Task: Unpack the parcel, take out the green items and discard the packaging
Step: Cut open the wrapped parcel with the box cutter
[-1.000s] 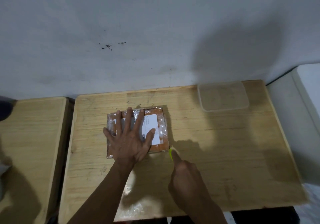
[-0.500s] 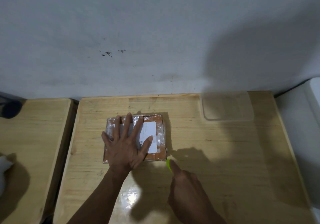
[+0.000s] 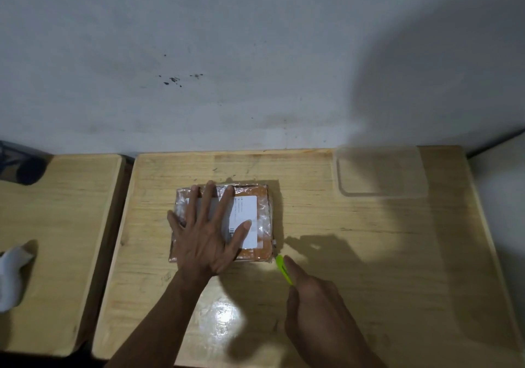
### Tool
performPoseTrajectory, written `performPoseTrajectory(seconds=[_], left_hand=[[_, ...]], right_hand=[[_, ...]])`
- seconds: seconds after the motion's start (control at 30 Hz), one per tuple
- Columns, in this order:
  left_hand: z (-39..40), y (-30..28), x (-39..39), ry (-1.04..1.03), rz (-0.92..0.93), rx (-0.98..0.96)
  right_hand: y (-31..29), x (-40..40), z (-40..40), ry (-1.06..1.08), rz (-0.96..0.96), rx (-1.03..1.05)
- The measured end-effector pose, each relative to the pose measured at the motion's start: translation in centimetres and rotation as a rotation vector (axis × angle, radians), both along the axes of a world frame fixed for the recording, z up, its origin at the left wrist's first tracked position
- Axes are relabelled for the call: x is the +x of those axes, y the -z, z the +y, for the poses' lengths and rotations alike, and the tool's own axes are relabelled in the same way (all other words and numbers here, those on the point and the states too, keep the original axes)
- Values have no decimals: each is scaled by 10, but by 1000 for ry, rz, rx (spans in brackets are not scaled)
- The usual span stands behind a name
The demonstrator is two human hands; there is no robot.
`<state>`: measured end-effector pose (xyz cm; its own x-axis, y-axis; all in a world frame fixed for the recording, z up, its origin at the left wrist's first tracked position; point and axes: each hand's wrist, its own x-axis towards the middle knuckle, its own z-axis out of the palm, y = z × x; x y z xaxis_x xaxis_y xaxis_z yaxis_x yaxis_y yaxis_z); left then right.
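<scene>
Cloth (image 3: 12, 275), white and crumpled, lies at the far left on a second wooden table (image 3: 61, 254), which a dark gap parts from the main table (image 3: 355, 254). Next comes the parcel (image 3: 262, 197), a flat orange packet under clear tape with a white label (image 3: 247, 211), lying left of centre and well back from every table edge. The left hand (image 3: 208, 238) presses it flat, fingers straight and spread, much as it did a second ago. The change is at the parcel's near right corner: the right hand (image 3: 315, 305), fingers curled round a green cutter (image 3: 283, 268) with the forefinger laid along it, has brought the tip from just below the corner to touching it or nearly so, which suggests the first cut is about to start along the right edge. That edge has bare wood beside it. Further right, a clear plastic container (image 3: 380, 173) sits at the back by the wall, well apart from the cutting line.
</scene>
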<state>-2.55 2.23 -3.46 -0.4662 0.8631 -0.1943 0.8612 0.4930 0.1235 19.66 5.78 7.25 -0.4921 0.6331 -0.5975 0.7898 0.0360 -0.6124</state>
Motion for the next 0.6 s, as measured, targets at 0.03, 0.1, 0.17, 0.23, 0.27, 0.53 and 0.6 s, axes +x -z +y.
performPoseTrajectory(seconds=[0.03,0.1,0.17,0.23,0.27,0.53,0.6], left_hand=[[-1,0,2,-34,-6,11],[-4,-1,6,-112,-16,26],[-5,-1,9,-183,-20,30],[-3,-4,12,-245,-8,27],[-2,-5,14,-274,5,26],[6,-6,25,-556,-55,66],[8,-6,21,-522,-32,85]], right_hand=[[-6,3,5,13,9,26],[-13,6,15,63,54,76],[-10,2,26,111,125,183],[1,-14,40,143,195,300],[10,-25,48,146,214,344],[78,-104,95,13,217,362],[79,-107,94,43,228,320]])
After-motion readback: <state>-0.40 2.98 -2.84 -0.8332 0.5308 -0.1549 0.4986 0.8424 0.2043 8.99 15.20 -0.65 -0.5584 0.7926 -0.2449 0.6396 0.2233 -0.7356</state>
